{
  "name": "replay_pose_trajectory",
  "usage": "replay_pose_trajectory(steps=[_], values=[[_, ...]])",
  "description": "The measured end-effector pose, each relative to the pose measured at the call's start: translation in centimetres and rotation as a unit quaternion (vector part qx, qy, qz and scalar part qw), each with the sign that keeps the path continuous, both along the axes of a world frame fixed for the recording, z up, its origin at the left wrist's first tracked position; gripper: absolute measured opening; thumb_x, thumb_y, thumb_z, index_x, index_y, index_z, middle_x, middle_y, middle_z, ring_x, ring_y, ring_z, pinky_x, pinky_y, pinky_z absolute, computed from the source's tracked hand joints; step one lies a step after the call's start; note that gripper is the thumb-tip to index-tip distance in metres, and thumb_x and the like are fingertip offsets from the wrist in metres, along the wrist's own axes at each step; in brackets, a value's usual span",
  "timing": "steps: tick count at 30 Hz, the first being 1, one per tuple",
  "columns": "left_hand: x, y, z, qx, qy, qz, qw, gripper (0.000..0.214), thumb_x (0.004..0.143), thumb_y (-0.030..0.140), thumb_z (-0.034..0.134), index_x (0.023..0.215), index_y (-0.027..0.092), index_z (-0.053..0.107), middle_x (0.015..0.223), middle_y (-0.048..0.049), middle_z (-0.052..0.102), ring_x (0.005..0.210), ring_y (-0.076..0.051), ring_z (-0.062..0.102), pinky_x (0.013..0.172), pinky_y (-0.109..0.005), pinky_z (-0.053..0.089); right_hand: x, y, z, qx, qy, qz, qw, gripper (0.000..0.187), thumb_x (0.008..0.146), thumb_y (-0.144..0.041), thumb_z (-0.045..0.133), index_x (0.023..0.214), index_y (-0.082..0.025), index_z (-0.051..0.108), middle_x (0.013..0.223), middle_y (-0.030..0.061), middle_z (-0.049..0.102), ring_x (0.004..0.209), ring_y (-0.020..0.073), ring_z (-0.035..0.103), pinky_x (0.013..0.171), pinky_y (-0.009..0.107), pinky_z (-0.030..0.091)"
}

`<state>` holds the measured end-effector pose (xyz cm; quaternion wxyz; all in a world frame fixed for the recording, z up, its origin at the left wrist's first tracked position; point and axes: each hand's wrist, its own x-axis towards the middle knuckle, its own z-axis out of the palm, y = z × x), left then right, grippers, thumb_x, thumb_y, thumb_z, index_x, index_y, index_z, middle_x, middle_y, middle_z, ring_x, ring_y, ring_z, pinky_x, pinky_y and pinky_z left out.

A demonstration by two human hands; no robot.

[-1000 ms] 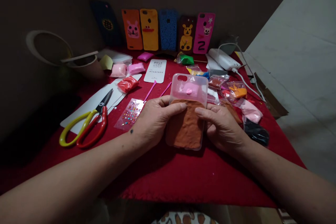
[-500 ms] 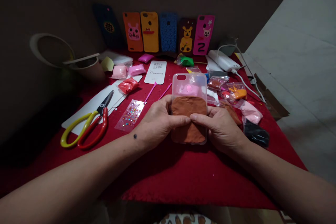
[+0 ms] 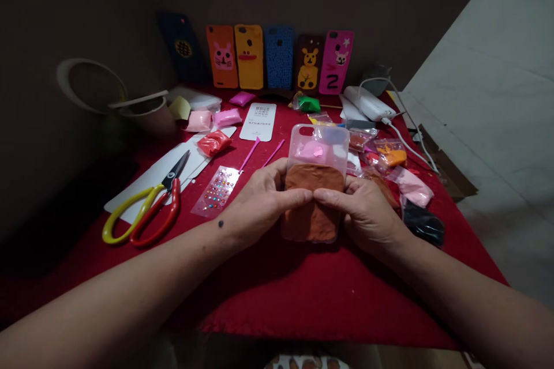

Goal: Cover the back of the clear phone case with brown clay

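Note:
Between my hands I hold up a clear phone case (image 3: 340, 150) above the red cloth. Brown modelling clay (image 3: 311, 219) covers its lower part in a flat layer, while the upper part with the camera cutout stays see-through. My left hand (image 3: 270, 193) grips the case's left edge, its thumb lying on the clay. From the right side my right hand (image 3: 367, 204) grips the other edge, and its thumb tip presses the clay close to the left thumb. Behind the case the fingers of both hands are mostly hidden.
Scissors (image 3: 162, 202) and a rhinestone sticker sheet (image 3: 216, 190) lie left of my hands. Bagged clay, such as a black pack (image 3: 423, 222) and a pink pack (image 3: 411, 183), lies to the right. Decorated phone cases (image 3: 250, 57) lean on the back wall near a white power bank (image 3: 367, 102).
The phone case has tilted slightly, its top leaning to the right. Both thumbs stay on the clay, with the left one shifted a little left.

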<state>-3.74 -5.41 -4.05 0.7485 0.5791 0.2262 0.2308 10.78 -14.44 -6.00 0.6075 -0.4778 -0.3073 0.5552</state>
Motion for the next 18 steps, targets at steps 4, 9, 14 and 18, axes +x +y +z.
replay_pose_trajectory(steps=[4,9,14,18], values=[[-0.02,-0.01,-0.12,-0.011,0.007,0.006,1.000,0.031,0.073,0.015,0.073,0.102,0.016,0.063,0.095,-0.0023,0.071,0.088,-0.017,0.066,0.078,-0.027,0.051,0.01,0.07,-0.05,-0.009,0.006,-0.011,1.000,0.017,0.071,-0.026,0.079,0.086,-0.019,0.074,0.087,0.0039,0.075,0.073,0.0171,0.069,0.069,0.029,0.055],[0.09,-0.07,-0.16,-0.027,0.008,0.036,0.999,0.030,0.069,0.013,0.073,0.097,0.016,0.062,0.089,-0.0016,0.069,0.081,-0.016,0.065,0.075,-0.028,0.051,-0.12,0.01,0.20,-0.006,0.027,0.005,1.000,0.017,0.073,-0.028,0.077,0.087,-0.019,0.074,0.084,0.0042,0.075,0.071,0.0170,0.068,0.070,0.030,0.054],[-0.02,0.27,-0.37,-0.042,-0.005,0.043,0.998,0.034,0.069,0.017,0.074,0.101,0.016,0.063,0.095,-0.0057,0.070,0.085,-0.020,0.067,0.081,-0.034,0.051,-0.03,0.00,0.37,-0.005,0.049,-0.003,0.999,0.013,0.076,-0.030,0.073,0.082,-0.018,0.072,0.079,0.0046,0.074,0.068,0.0174,0.066,0.069,0.032,0.053],[0.07,0.23,-0.15,-0.016,-0.008,0.034,0.999,0.040,0.068,0.017,0.077,0.106,0.015,0.065,0.099,-0.0064,0.072,0.089,-0.020,0.067,0.081,-0.031,0.051,0.24,0.03,-0.12,-0.008,0.014,0.011,1.000,0.011,0.076,-0.030,0.074,0.079,-0.019,0.071,0.077,0.0024,0.072,0.066,0.0165,0.064,0.067,0.032,0.051]])
